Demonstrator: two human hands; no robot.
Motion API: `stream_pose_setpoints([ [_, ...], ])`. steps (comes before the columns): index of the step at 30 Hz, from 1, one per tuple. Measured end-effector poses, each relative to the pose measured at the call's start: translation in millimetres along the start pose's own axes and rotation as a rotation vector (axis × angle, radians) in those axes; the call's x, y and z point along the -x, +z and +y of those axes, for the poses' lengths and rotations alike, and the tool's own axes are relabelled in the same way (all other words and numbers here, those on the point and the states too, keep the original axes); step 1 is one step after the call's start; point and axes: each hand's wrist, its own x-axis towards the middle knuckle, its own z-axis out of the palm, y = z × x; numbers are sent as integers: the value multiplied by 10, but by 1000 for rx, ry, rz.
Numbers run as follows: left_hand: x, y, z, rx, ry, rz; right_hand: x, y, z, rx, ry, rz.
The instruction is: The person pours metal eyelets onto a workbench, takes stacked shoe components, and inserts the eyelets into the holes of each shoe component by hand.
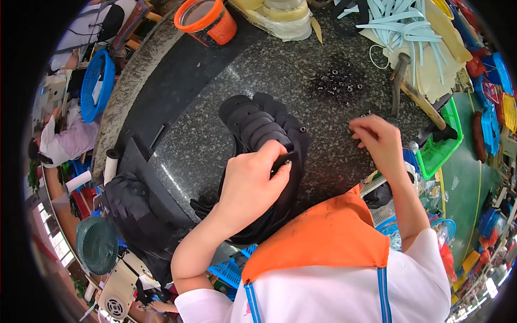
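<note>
My left hand [256, 175] is closed on the edge of a black fabric piece, its thumb and fingers pinching a flap. Beyond that hand, a row of overlapping black fabric pieces [258, 124] lies on the speckled stone worktop [188, 140]. My right hand [377, 140] hovers over the worktop to the right, fingers curled together; whatever they may hold is too small to make out. Just past it lies a loose pile of small dark metal eyelets [339, 81]. A single eyelet [302, 129] sits beside the black pieces.
A hammer [414, 91] with a wooden handle rests at the right by a green basket [441, 140]. Pale blue strips [404, 24] lie at the far right. An orange bucket [207, 21] stands at the far edge. More black fabric [134, 204] is heaped at left.
</note>
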Motion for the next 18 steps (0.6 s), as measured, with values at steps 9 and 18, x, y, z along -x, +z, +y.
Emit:
stream_pose_setpoints([
  [9, 65, 178, -100, -92, 183, 197, -286, 529, -121, 313, -671, -150],
  [18, 93, 210, -242, -118, 295, 310, -68, 604, -370, -44, -660, -258],
])
